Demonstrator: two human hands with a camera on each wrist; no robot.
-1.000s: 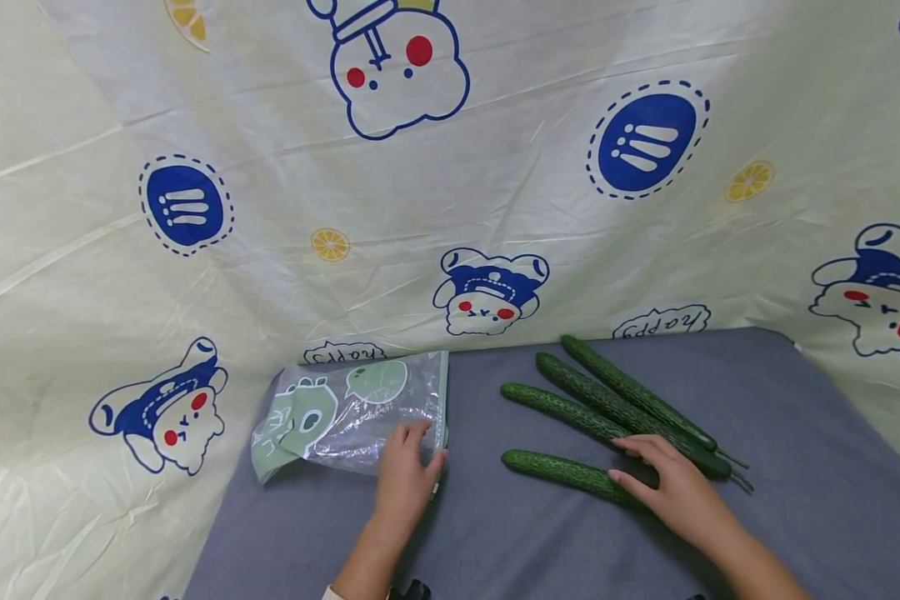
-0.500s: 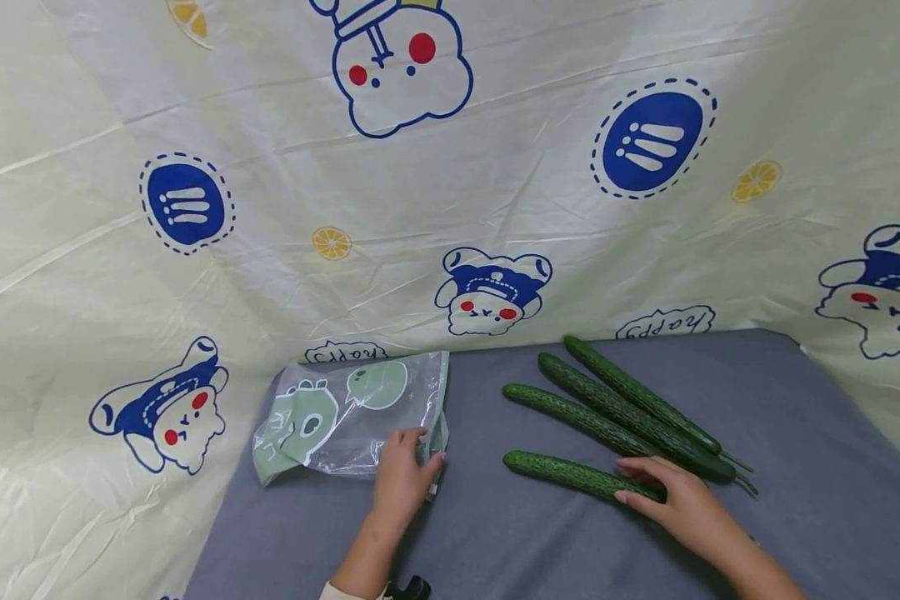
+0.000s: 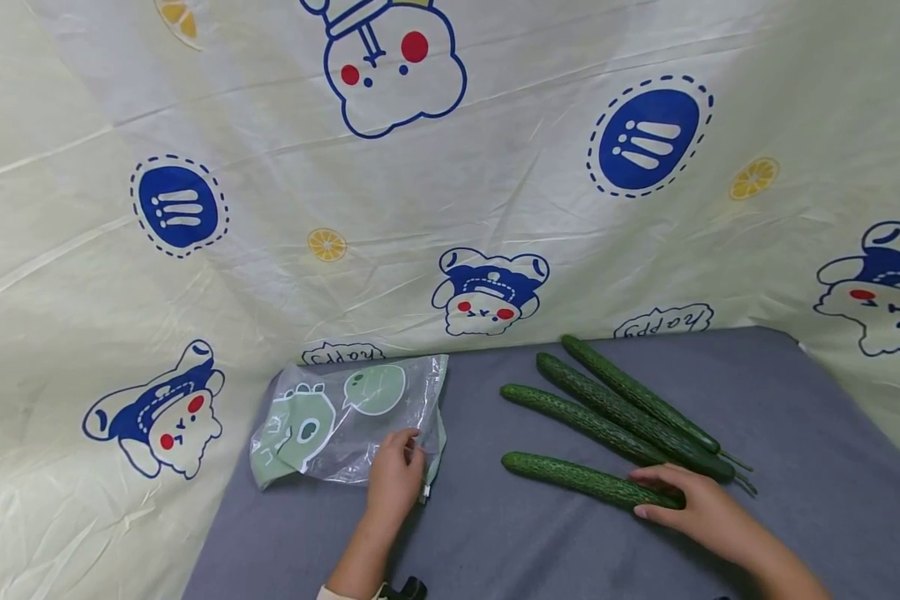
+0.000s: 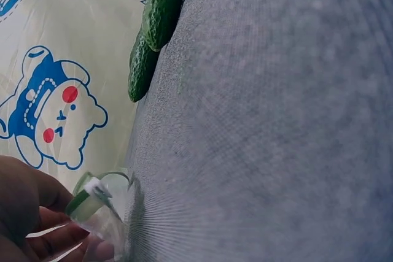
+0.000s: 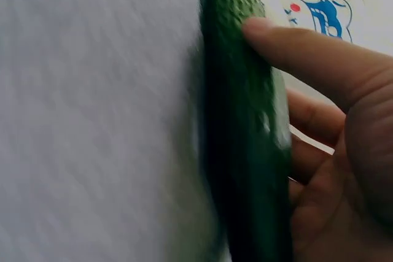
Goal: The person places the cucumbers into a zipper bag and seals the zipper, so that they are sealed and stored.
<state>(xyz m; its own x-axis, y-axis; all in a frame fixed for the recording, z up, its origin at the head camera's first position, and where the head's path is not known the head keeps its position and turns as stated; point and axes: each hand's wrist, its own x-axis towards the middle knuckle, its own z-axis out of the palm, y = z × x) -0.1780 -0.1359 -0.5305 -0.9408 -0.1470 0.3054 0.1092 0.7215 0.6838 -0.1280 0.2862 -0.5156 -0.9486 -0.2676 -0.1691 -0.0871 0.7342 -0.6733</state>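
Note:
My left hand pinches the near right corner of a clear zip bag with green printed figures, lying at the table's left. In the left wrist view, the bag's green-edged corner with a white zip slider sits by the thumb and fingers. On the right, my right hand grips the nearest cucumber close to its right end, which the hand hides. The right wrist view has the thumb on one side of this cucumber and fingers on the other. The cucumber's left tip rests low at the cloth.
Three more cucumbers lie side by side behind the right hand, slanting with stems toward the right. A grey cloth covers the table. Behind it hangs a pale printed curtain.
My right hand has slid rightward and nearer along the front cucumber, baring more of it. My left hand has shifted slightly left, with the bag's near right corner drawn a little that way.

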